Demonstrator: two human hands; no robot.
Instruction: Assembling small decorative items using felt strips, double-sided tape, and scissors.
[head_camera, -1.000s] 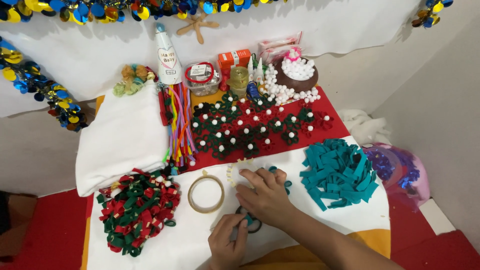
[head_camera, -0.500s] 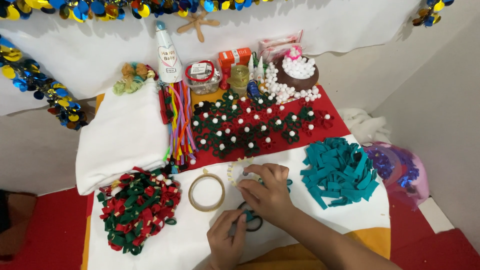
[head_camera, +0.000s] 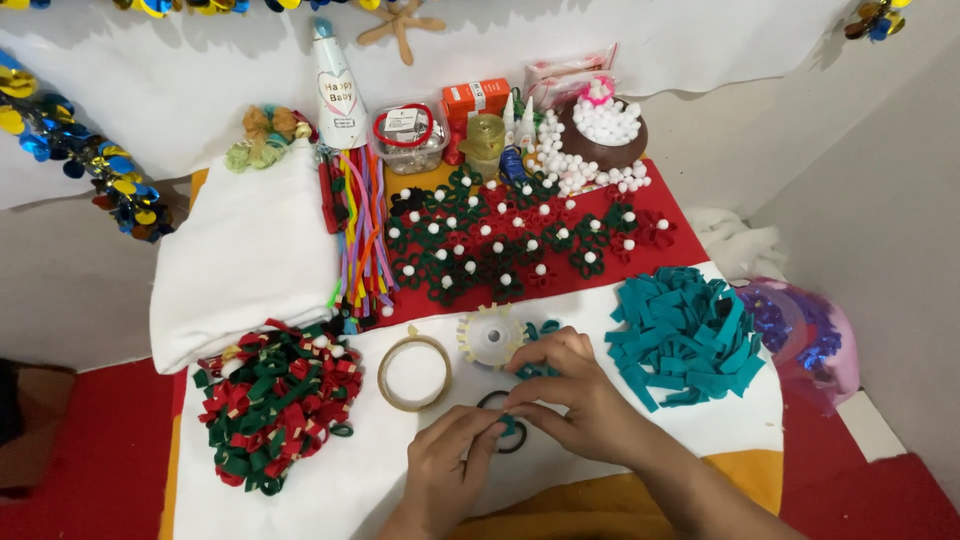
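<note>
hands meet low in the middle of the head view, over a white cloth (head_camera: 300, 490). left hand (head_camera: 450, 470) comes from below with fingers bent, and its fingertips pinch a small teal felt strip (head_camera: 508, 425) together with the right hand (head_camera: 575, 400), which lies over it from the right with fingers curled narrow. the strip sits on a dark ring (head_camera: 505, 435) that lies flat on the cloth, partly hidden by the fingers. just above the hands is a tape roll (head_camera: 490, 337) with a pale toothed edge, and left of it a thin brown hoop (head_camera: 414, 373). a pile of teal felt strips (head_camera: 685, 335) lies to the right, near the right wrist. a heap of red and green felt loops (head_camera: 270, 405) lies well to the left. farther up, red and green felt flowers (head_camera: 500, 240) with white centres cover a red mat (head_camera: 660, 200).
</note>
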